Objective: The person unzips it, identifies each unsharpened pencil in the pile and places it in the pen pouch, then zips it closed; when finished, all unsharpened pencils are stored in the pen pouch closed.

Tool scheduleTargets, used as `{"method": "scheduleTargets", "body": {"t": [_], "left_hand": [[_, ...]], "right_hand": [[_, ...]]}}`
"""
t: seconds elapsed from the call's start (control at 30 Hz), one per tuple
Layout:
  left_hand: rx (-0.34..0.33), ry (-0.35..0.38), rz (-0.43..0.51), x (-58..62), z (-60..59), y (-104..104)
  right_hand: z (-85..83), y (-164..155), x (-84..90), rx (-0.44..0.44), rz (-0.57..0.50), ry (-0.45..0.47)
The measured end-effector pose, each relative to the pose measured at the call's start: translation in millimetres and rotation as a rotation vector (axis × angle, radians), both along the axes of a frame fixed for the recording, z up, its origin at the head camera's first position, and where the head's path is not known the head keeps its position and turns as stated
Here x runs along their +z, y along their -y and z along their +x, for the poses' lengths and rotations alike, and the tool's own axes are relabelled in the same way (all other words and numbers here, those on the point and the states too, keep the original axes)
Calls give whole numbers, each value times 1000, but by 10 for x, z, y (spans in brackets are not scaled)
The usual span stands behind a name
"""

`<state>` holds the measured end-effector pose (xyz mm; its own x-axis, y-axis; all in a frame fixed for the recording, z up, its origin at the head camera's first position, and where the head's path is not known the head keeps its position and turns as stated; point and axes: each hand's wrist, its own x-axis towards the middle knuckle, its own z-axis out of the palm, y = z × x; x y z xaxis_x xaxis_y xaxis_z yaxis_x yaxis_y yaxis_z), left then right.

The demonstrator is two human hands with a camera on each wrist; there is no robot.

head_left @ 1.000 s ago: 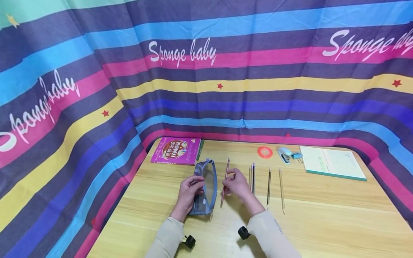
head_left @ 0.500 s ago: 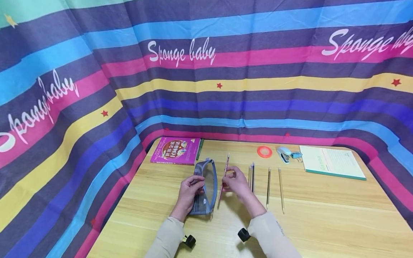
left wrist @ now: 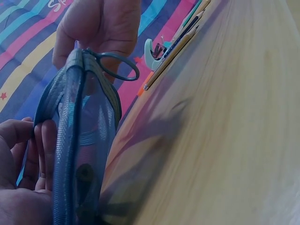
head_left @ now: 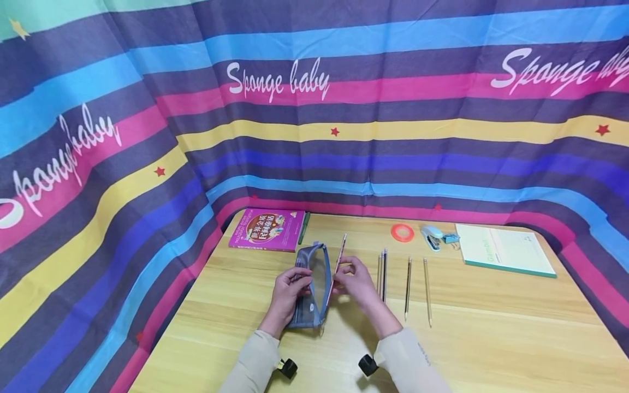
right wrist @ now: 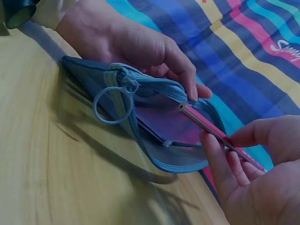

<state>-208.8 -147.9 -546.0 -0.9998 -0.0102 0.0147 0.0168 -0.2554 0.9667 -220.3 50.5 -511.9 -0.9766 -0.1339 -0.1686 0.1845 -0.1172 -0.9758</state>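
A grey-blue mesh pencil case (head_left: 306,317) stands on the table with its zipped mouth spread wide. My left hand (head_left: 287,292) pinches the near rim between thumb and fingers. From the right, my right hand (head_left: 357,281) pinches a pink pencil (head_left: 342,245) beside the mouth. In the right wrist view the pencil (right wrist: 206,123) slants, one end at the mouth of the case (right wrist: 117,77). Something thin and dark lies inside; its kind is unclear. The left wrist view shows the case (left wrist: 70,154) edge-on, in front of part of my right hand (left wrist: 101,28).
Several pencils (head_left: 408,289) lie right of my right hand. Farther back are a red tape roll (head_left: 403,233), a blue stapler (head_left: 432,238), a blue binder clip (head_left: 450,238) and a notebook (head_left: 508,251). A purple book (head_left: 267,230) lies back left. A striped curtain encloses the table.
My right hand has carried the pink pencil left, from beside the pencil case to right by its mouth. My left hand and the case have stayed put.
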Motion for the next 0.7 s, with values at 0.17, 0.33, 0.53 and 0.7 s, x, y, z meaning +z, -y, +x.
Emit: {"method": "scheduleTargets", "body": {"t": [0.17,0.33,0.53,0.7], "left_hand": [[0,-5,1,8,12,-4],[-1,-3,5,14,15,-5],[-2,-8,1,11,10,-14],[-17,-36,10,5,-1,-8]], "right_hand": [[18,25,-9,-13,-1,-1],[18,45,-13,-6,-1,5],[52,80,-13,-9,1,-9],[83,116,-27,-2,26,-26]]}}
